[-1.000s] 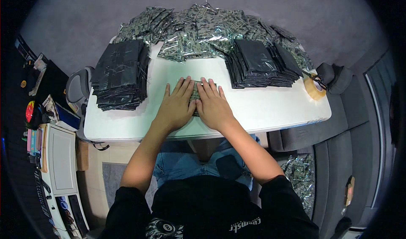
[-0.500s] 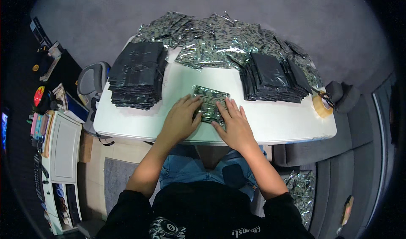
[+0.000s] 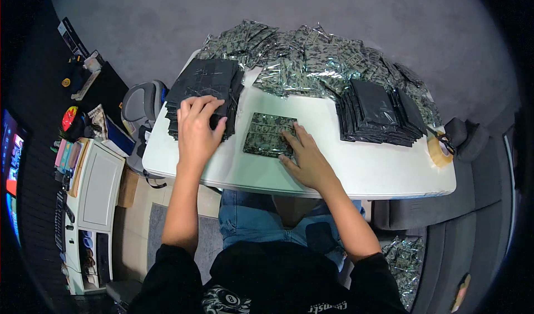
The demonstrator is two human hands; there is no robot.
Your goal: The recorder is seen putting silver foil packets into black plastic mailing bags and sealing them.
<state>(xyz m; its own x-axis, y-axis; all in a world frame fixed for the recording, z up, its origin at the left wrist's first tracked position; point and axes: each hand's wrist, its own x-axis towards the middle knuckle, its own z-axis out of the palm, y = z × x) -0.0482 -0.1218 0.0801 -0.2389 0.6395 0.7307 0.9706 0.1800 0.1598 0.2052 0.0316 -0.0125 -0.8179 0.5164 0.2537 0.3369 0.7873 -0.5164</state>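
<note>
A folded camouflage packet in clear, shiny plastic lies flat on the white table in front of me. My right hand is open, its fingertips resting on the packet's right edge. My left hand is over the near end of a stack of black plastic bags on the left side. Its fingers are bent and the thumb stands apart, with nothing visibly held. The hand covers part of the stack's front, so contact with the top bag is hard to judge.
Many more wrapped camouflage packets are heaped along the far edge. A second stack of black bags stands right. Beside it are a tape roll and black scissors. A grey sofa borders the right; wrapped packets lie below.
My left hand has left the camouflage packet and moved left to the black stack. My right hand stays at the packet's right side. The whole view has shifted slightly.
</note>
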